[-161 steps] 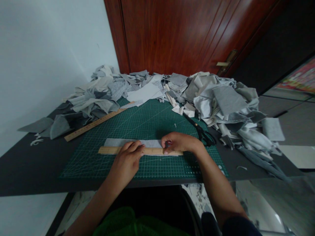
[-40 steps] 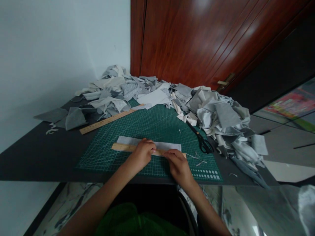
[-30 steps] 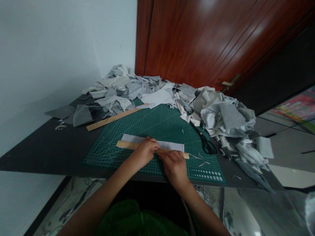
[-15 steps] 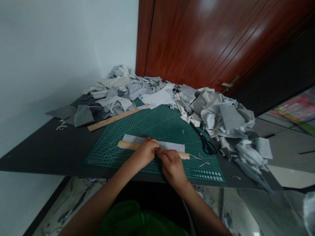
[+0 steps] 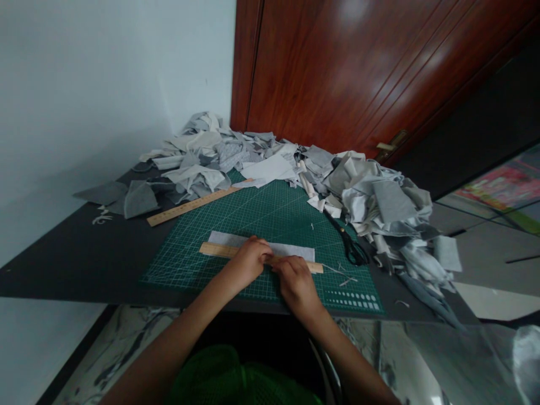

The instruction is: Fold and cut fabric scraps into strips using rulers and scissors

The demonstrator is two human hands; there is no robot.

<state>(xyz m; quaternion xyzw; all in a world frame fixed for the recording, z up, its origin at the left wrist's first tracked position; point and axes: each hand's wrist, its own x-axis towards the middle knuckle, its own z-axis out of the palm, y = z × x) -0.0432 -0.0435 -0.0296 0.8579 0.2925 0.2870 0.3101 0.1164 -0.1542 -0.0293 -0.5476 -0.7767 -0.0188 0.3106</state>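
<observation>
A short wooden ruler (image 5: 217, 250) lies lengthwise along a light grey strip of cloth (image 5: 294, 250), which shows mostly beyond the ruler's far edge. Both rest near the front of a green cutting mat (image 5: 270, 208). My left hand (image 5: 252, 260) is closed at the ruler's middle, fingers curled down onto it. Close beside it, my right hand (image 5: 296, 282) is closed too, its fingertips bent on the ruler's near side. The fingertips almost meet, and the hands hide what is pinched under them. Thin loose threads (image 5: 337, 271) trail from the ruler's right end.
Black-handled scissors (image 5: 354, 251) lie on the mat's right side. A longer wooden ruler (image 5: 185, 209) slants across its far left edge. Heaps of grey and white cloth scraps (image 5: 379, 197) line the back and right of the dark table (image 5: 50, 259). Behind stands a reddish wooden door (image 5: 312, 73).
The whole view has shifted slightly to the left. Both hands stay at the ruler's middle, with hardly any movement of fingers, ruler or cloth.
</observation>
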